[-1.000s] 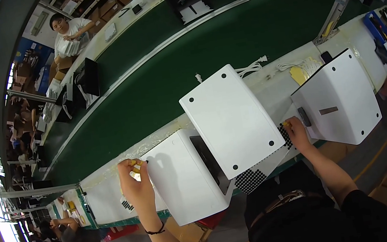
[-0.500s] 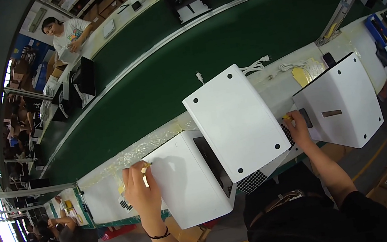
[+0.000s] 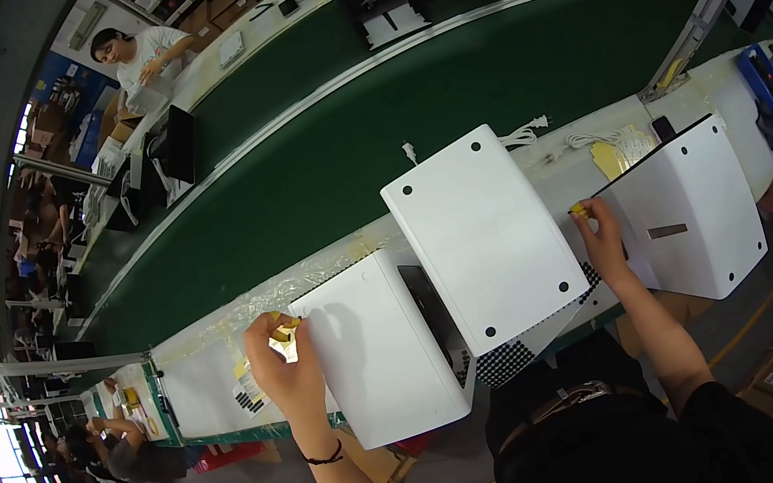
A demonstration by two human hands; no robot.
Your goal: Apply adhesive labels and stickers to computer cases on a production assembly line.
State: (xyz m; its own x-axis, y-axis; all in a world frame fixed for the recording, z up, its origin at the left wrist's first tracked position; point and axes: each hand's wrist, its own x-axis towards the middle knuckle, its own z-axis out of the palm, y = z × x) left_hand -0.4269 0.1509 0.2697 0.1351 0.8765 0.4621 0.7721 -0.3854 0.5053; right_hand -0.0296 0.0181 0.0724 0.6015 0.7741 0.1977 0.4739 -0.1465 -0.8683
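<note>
My left hand (image 3: pixel 287 368) is pinched at the far left corner of a white casing (image 3: pixel 378 344). Yellow shows at its fingertips, along with a small dark round pad (image 3: pixel 298 322). My right hand (image 3: pixel 605 242) is also pinched, between the middle and right casings, with a small yellow bit (image 3: pixel 579 209) at its fingertips. What exactly it holds is too small to tell. The middle white casing (image 3: pixel 482 236) has a black round foot at each corner. Partly under it lies a sheet of black round pads (image 3: pixel 504 364). The right white casing (image 3: pixel 691 213) stands tilted, showing a slot and black feet.
The casings rest on a plastic-covered bench (image 3: pixel 214 395). Beyond runs a green conveyor belt (image 3: pixel 345 172). White plug cords (image 3: pixel 523 134) and yellow sheets (image 3: pixel 611 157) lie along the far edge. A blue bin (image 3: pixel 763 86) stands at right. A co-worker (image 3: pixel 147 67) sits across the belt.
My right hand has lifted away from the pad sheet's edge, moving farther off with the yellow bit. My left hand stays near the left casing's corner, its fingers turned slightly. The view has shifted a little.
</note>
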